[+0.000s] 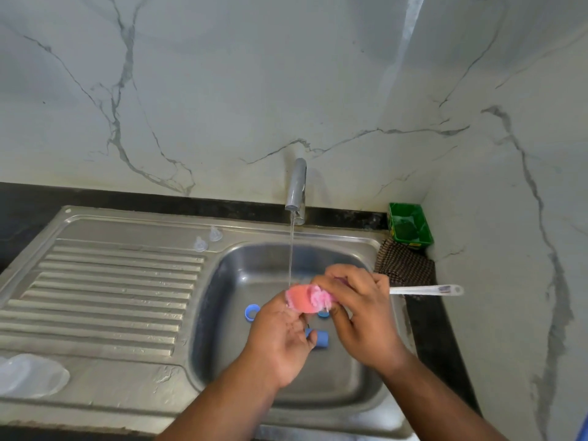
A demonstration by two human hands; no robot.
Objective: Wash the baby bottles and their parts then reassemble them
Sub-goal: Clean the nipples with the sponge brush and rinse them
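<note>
Both hands meet at the bottle brush (301,298) under the tap (296,186) stream. The right hand (359,313) grips its neck; the left hand (280,342) meets the pink sponge head from below (whether it grips, I cannot tell). Below them lie a blue cap (322,339) and, left of the left hand, a blue ring (252,312). Two clear nipples (201,244) sit beyond, further left.

We see a steel sink (127,393) set in a dark counter (426,329). From the middle of the basin (318,386), two clear nipples (200,244) stand on the rim at ten o'clock. Blurred clear bottles (31,375) lie on the drainboard (111,297) at nine. A checked cloth (404,265) and a green tub (410,224) sit on the counter at two. A blue ring (252,312) and a blue cap (321,339) lie in the basin.
</note>
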